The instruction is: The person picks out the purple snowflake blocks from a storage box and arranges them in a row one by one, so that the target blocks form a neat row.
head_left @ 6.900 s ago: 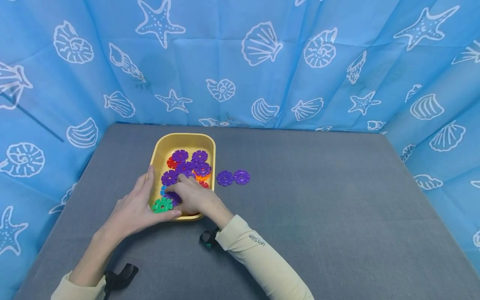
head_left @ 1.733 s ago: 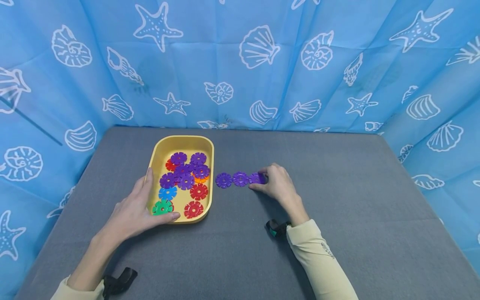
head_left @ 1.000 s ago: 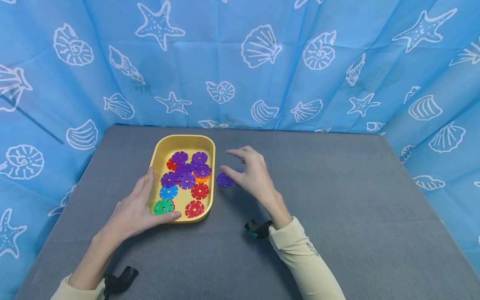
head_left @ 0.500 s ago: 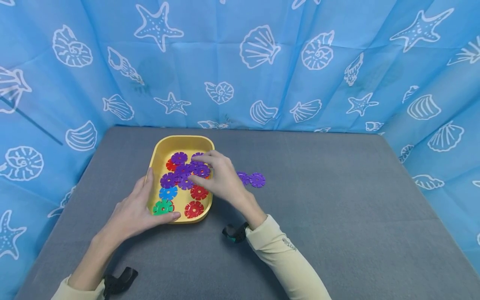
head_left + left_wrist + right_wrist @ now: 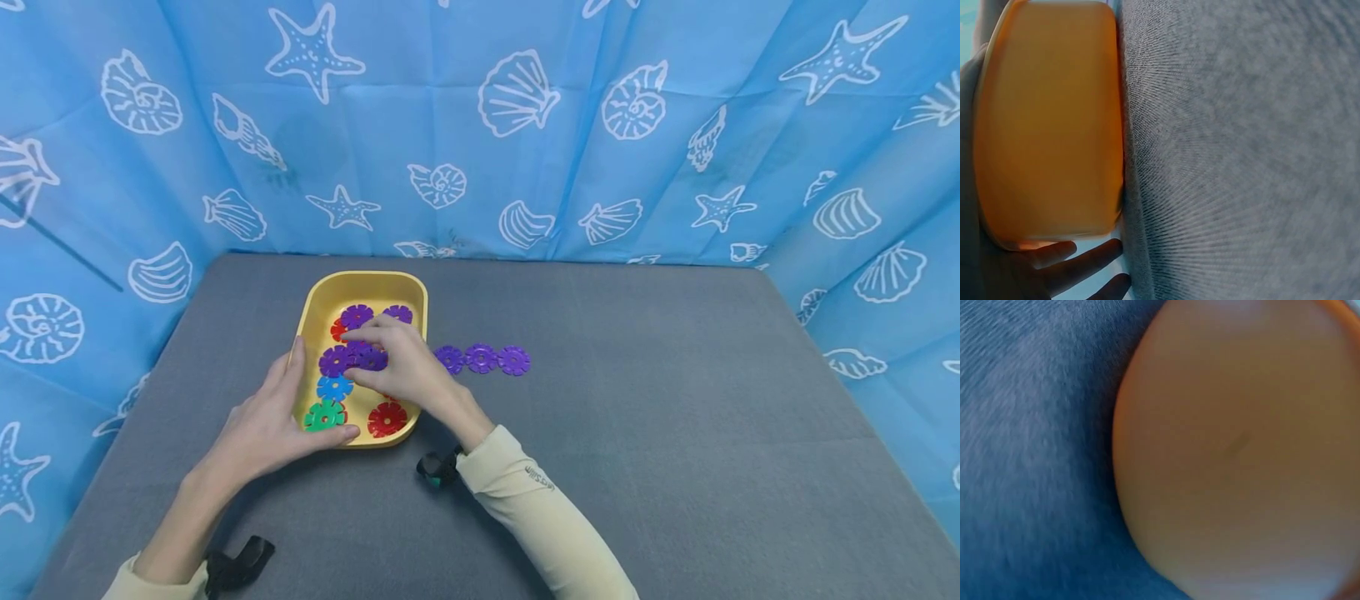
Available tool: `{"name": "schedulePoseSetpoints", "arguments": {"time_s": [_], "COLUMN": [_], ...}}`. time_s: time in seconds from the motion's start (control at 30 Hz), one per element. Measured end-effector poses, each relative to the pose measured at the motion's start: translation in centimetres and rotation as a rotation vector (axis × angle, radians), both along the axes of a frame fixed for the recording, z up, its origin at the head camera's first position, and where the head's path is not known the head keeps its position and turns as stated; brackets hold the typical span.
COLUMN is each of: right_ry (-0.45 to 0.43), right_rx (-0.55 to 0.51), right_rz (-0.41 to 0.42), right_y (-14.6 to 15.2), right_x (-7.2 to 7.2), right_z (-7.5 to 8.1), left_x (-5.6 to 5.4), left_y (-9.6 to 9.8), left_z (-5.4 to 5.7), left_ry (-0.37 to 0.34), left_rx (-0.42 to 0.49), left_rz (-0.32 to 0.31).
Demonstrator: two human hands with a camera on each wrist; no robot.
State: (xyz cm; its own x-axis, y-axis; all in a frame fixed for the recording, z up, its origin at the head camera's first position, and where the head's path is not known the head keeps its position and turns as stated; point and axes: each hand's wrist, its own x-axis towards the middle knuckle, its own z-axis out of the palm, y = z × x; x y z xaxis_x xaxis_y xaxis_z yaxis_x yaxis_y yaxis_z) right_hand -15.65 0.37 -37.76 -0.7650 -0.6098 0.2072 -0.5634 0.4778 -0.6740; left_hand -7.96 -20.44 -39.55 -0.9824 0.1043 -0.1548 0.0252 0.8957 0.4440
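A yellow tray (image 5: pixel 422 287) holds several flower-shaped plastic discs in purple, red, blue and green. My left hand (image 5: pixel 266 421) grips its near left corner, thumb along the front rim and fingers along the left side. In the left wrist view the tray's wall (image 5: pixel 1050 119) fills the left part, with fingers (image 5: pixel 1082 269) below. My right hand (image 5: pixel 401 358) reaches over the right rim, thumb and forefinger apart above the purple discs (image 5: pixel 367 358); it hides some of the pieces. Near the left hand's thumb lie a green disc (image 5: pixel 325 415) and a blue disc (image 5: pixel 334 388).
Right of the tray, three purple discs (image 5: pixel 482 358) lie in a row on the grey tabletop (image 5: pixel 675 417). A blue curtain (image 5: pixel 480 125) with seashell prints hangs behind the table. The right wrist view shows mostly the tray's outer wall (image 5: pixel 1235 450).
My right hand carried a purple disc out of the tray, set it at the right end of the row, let go, and moved back left over the tray. The left hand stayed on the tray.
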Motion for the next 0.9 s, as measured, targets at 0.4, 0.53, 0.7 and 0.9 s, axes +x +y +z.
{"name": "schedulePoseSetpoints", "arguments": {"time_s": [0.4, 0.53, 0.7, 0.9], "right_ry": [0.044, 0.026, 0.024, 0.063], "right_rx": [0.323, 0.362, 0.465, 0.528], "right_rz": [-0.084, -0.114, -0.114, -0.087], "right_y": [-1.7, -2.0, -2.2, -2.4], "right_x": [-0.2, -0.2, -0.1, -0.1], "right_z": [-0.6, -0.6, -0.5, -0.7], "left_x": [0.1, 0.1, 0.1, 0.0], "left_y": [-0.1, -0.1, -0.1, -0.1], "left_z": [-0.1, -0.1, -0.1, -0.1], "left_ry": [0.003, 0.01, 0.006, 0.005], "left_rx": [-0.004, -0.004, 0.001, 0.006], "left_rz": [-0.001, 0.001, 0.001, 0.001]}}
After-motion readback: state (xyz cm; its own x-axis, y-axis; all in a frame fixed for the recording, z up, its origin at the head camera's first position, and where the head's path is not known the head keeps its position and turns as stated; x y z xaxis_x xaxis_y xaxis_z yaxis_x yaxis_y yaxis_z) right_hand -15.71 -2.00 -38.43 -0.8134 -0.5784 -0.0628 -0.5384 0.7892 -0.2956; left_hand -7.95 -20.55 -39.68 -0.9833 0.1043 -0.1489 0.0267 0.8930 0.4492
